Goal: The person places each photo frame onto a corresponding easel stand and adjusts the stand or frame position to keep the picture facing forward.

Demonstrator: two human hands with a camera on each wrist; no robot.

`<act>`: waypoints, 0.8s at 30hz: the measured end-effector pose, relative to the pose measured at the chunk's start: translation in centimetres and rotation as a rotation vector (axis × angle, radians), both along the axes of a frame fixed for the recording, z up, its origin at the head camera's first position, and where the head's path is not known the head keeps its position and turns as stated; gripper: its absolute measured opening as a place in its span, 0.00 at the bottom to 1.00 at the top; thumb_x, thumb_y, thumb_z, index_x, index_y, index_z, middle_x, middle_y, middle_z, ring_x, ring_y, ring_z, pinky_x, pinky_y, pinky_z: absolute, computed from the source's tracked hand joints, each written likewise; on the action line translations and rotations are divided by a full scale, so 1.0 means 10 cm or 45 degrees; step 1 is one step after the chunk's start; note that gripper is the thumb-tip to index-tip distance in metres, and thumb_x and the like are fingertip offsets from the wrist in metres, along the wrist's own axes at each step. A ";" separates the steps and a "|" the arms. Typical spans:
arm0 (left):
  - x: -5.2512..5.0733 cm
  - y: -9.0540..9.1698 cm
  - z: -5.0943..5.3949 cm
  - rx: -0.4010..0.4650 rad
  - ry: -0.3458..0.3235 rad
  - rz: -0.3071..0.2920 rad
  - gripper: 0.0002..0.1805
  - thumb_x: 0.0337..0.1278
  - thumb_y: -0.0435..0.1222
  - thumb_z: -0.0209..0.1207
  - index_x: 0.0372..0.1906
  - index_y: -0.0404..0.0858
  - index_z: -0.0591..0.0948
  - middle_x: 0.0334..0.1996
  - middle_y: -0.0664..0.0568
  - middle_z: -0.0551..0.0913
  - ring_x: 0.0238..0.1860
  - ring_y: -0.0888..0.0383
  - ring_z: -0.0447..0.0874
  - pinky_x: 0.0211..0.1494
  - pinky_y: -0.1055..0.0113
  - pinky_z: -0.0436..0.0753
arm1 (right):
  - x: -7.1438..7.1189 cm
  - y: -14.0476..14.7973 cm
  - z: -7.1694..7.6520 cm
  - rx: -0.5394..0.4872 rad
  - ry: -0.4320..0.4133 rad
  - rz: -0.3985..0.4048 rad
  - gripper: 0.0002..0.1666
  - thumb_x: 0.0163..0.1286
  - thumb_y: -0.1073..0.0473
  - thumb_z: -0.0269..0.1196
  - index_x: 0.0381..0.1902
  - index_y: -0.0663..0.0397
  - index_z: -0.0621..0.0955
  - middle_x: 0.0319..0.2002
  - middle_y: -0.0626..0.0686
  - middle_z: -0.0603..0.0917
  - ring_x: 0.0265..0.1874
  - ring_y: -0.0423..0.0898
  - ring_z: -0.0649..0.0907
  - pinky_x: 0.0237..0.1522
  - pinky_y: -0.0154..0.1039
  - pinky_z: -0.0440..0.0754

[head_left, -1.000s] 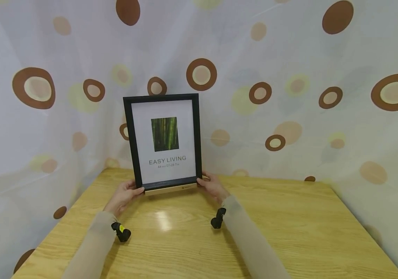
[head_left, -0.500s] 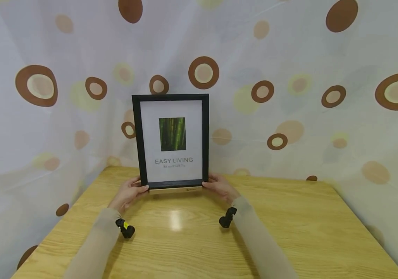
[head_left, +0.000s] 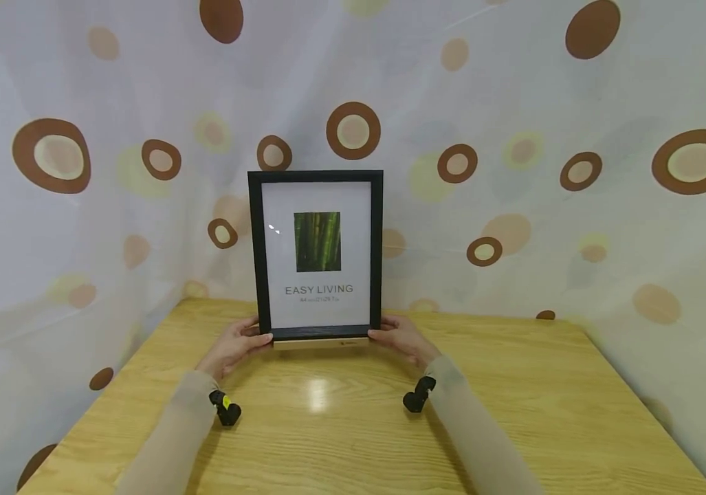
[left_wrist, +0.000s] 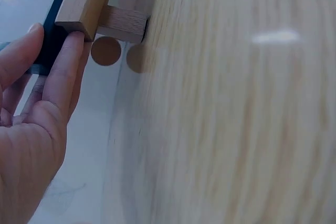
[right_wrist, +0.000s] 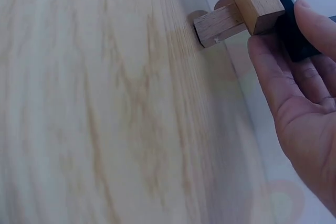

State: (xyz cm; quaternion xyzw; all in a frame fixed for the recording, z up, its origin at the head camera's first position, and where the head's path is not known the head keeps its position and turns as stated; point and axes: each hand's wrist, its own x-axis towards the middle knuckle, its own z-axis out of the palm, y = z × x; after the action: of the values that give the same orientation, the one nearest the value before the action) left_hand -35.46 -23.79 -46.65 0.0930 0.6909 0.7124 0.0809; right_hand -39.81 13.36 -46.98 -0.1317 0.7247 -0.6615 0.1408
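A black picture frame (head_left: 317, 254) with a bamboo print and the words EASY LIVING stands nearly upright in the head view. Beneath it runs the pale wooden ledge (head_left: 322, 344) of a stand. My left hand (head_left: 235, 347) grips the frame's lower left corner, thumb in front. At the lower right corner, my right hand (head_left: 407, 342) holds it the same way. Both wrist views show fingers beside the ledge end and a wooden foot (left_wrist: 123, 23) sticking out below, near the tabletop. Whether the foot touches the table, I cannot tell. The stand's back is hidden.
A light wooden table (head_left: 340, 440) spreads under both forearms and on to the right. Close behind it hangs a white curtain (head_left: 513, 89) with brown and beige spots. Small black cameras (head_left: 418, 395) sit on the wrists.
Both hands have shifted to the right together with the picture frame and its stand. The frame, tilted a little to the left earlier, now stands straighter. The hold on both corners stays.
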 end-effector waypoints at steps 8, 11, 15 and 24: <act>-0.01 0.18 -0.02 0.006 -0.001 -0.027 0.36 0.64 0.25 0.57 0.74 0.27 0.57 0.62 0.34 0.71 0.50 0.59 0.81 0.61 0.56 0.79 | 0.07 0.20 0.00 -0.039 0.002 0.011 0.35 0.68 0.66 0.63 0.70 0.71 0.65 0.66 0.69 0.71 0.52 0.46 0.83 0.55 0.40 0.82; -0.01 0.26 -0.03 0.013 0.009 -0.032 0.35 0.64 0.24 0.57 0.73 0.28 0.59 0.58 0.36 0.74 0.49 0.59 0.81 0.62 0.54 0.79 | 0.10 0.28 -0.04 -0.047 0.001 0.009 0.35 0.68 0.66 0.63 0.70 0.71 0.65 0.66 0.69 0.72 0.51 0.46 0.84 0.55 0.40 0.82; -0.03 0.34 -0.06 0.013 -0.001 -0.024 0.35 0.64 0.25 0.58 0.73 0.29 0.60 0.57 0.37 0.75 0.49 0.58 0.81 0.59 0.56 0.81 | 0.14 0.37 -0.07 -0.038 -0.008 -0.011 0.34 0.69 0.66 0.63 0.69 0.70 0.66 0.66 0.68 0.72 0.51 0.46 0.84 0.55 0.40 0.82; -0.09 0.55 -0.05 0.033 0.009 -0.055 0.36 0.64 0.24 0.57 0.74 0.29 0.58 0.63 0.29 0.69 0.51 0.55 0.80 0.59 0.57 0.81 | 0.18 0.58 -0.04 0.005 0.012 -0.036 0.33 0.71 0.64 0.61 0.71 0.67 0.66 0.68 0.68 0.69 0.55 0.50 0.82 0.59 0.42 0.80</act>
State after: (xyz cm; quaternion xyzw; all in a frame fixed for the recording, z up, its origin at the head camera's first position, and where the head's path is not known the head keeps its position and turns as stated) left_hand -36.32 -18.27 -47.15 0.1115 0.6798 0.7189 0.0925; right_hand -38.03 19.14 -47.37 -0.1245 0.7285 -0.6613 0.1283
